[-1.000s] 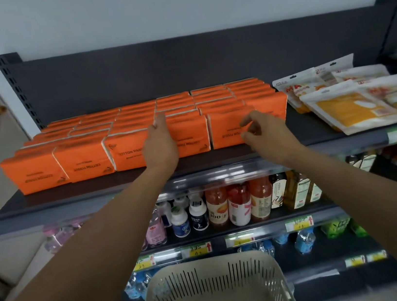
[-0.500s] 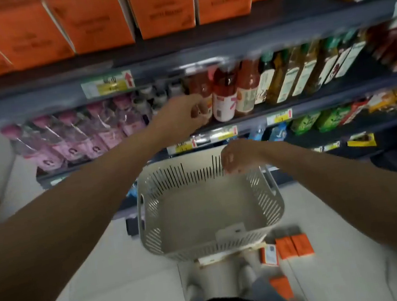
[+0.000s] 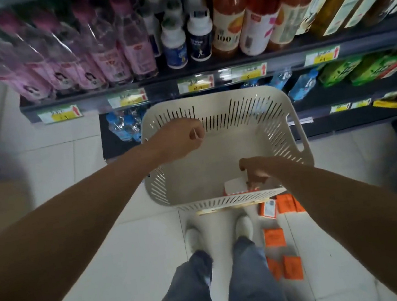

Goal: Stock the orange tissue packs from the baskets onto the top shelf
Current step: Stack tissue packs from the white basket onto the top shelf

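I look down into a cream slotted basket (image 3: 292, 137) in front of my feet. My right hand (image 3: 256, 171) reaches inside near the basket's near wall and grips an orange tissue pack (image 3: 236, 188) with a white top. My left hand (image 3: 178, 140) hovers over the basket's far left corner with its fingers curled in and nothing in it. Several more orange tissue packs (image 3: 274, 237) lie loose on the floor tiles to the right of my legs. The top shelf is out of view.
A dark shelf (image 3: 231, 65) with pink bottles (image 3: 112, 52), white bottles and juice bottles (image 3: 254, 22) runs across the top. Lower shelves hold blue water bottles (image 3: 122, 125) and green packs (image 3: 349, 71). White floor tiles (image 3: 76, 193) lie to the left.
My view dropped from the top shelf down to the basket. Both hands came down from the stacked packs; my right hand went into the basket and took hold of a pack.
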`<state>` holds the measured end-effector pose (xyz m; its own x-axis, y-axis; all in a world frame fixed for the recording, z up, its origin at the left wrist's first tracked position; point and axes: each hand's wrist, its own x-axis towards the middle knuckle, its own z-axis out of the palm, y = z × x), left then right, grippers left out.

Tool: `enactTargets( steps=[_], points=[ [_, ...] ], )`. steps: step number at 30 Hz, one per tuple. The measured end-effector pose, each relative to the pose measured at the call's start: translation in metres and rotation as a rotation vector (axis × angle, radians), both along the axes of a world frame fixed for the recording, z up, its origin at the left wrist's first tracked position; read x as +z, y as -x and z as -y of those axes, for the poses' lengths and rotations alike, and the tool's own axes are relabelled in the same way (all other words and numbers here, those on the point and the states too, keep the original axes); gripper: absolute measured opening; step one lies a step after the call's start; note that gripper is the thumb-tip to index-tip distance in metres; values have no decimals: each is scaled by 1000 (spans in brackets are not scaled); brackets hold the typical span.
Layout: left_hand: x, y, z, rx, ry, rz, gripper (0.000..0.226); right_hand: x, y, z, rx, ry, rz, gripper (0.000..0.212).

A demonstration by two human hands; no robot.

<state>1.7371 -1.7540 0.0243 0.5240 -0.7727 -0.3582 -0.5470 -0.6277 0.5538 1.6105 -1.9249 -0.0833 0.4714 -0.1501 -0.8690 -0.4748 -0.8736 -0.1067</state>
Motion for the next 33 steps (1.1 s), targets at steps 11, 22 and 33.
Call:
enactTargets(
  steps=[11,22,33],
  points=[
    [-13,10,-6,4,18,-10,13,-19,-18,-1,-121,-71,150,62],
    [50,-3,19,-2,87,46,13,105,-32,43,-288,-126,511,48],
    [166,-12,77,-159,180,344,16,318,-9,121,-521,-305,1172,19]
  ],
)
